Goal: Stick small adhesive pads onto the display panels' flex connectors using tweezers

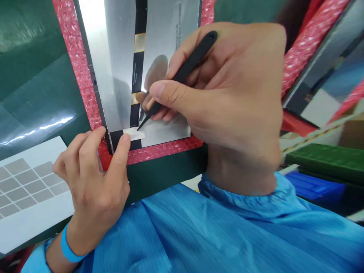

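My right hand point(233, 87) is closed around a pair of black tweezers point(193, 58). The tweezers' tip meets a small white strip point(133, 133) near the lower edge of a silvery display panel point(121, 68). My left hand point(98, 178) has its fingers apart and grips nothing. Its thumb tip touches the strip's left end, and the index fingertip rests at the panel's lower left corner. A black ribbon with gold bands point(138, 70) runs down the panel to just above the strip. My right hand covers part of the panel's right side.
Pink bubble wrap point(75, 57) borders the panel on a green mat point(31, 64). A white sheet with grey squares point(36, 212) lies at left. Another panel point(321, 76) on pink wrap stands at right, above a green bin point(327, 161) and a blue one point(314, 185).
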Demonstrator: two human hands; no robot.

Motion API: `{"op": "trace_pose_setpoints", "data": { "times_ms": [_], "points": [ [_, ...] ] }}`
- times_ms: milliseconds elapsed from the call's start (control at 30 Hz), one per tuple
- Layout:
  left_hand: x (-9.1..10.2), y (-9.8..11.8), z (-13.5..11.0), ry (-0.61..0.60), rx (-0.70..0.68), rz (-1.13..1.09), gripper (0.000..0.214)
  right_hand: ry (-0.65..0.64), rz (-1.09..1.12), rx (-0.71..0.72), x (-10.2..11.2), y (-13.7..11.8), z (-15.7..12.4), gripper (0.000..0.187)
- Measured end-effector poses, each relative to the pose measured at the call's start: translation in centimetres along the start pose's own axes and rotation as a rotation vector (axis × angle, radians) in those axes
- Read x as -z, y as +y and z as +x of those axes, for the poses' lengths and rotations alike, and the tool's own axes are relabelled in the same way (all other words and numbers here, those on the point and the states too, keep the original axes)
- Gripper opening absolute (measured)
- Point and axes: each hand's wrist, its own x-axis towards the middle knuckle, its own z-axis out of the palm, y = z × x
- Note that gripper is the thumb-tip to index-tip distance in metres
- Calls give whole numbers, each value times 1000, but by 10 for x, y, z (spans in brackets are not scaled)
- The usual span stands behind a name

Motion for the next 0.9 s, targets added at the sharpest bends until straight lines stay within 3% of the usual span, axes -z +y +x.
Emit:
{"op": "trace_pose_setpoints", "data": {
  "times_ms": [200,300,500,767,900],
  "points": [
    [4,9,2,-1,-1,73,40,92,50,11,-2,7,0,37],
    [0,16,5,-60,-7,106,37,157,174,20,-4,10,-1,28],
    [-12,24,9,-188,-31,172,53,248,407,2,-11,17,5,20],
    [-6,1,1,-137,118,166,45,204,433,-132,-20,15,20,22],
    [2,-6,-3,-96,193,199,44,221,444,-134,-24,17,26,23]
  ]
}}
